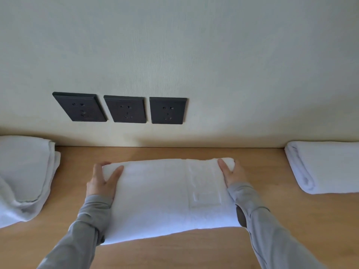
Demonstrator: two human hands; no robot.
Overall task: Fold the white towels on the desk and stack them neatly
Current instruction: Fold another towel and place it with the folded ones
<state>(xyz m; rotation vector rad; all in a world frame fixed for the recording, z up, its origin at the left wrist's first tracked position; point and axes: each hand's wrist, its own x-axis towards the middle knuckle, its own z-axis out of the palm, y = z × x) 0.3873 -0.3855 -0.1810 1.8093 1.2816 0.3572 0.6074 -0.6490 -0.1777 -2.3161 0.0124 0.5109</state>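
The pale, faintly textured wall (213, 55) fills the upper half of your view, and below it runs the desk (174, 255), a smooth light wood-grain top that meets the wall in a straight line. White terry cloth lies on the desk in three places. In the centre, right in front of you, is the middle towel (161, 197), folded into a thick, wide rectangle with a woven patterned band near its right end. The left heap (23, 171) is soft and rumpled, folded over in several layers against the wall; you cannot tell how many towels are in it. The right towel (328, 167) is a neat flat fold with a rounded edge facing the centre, cut off by the frame. Your two grey sleeves (77, 235) reach along the middle towel's short sides. Three dark, square sockets (126, 109) sit in a row on the wall just above the desk. Your left hand (101, 181) holds the middle towel's far left corner, thumb on top and fingers round the end; your right hand (232, 174) grips the far right corner the same way.
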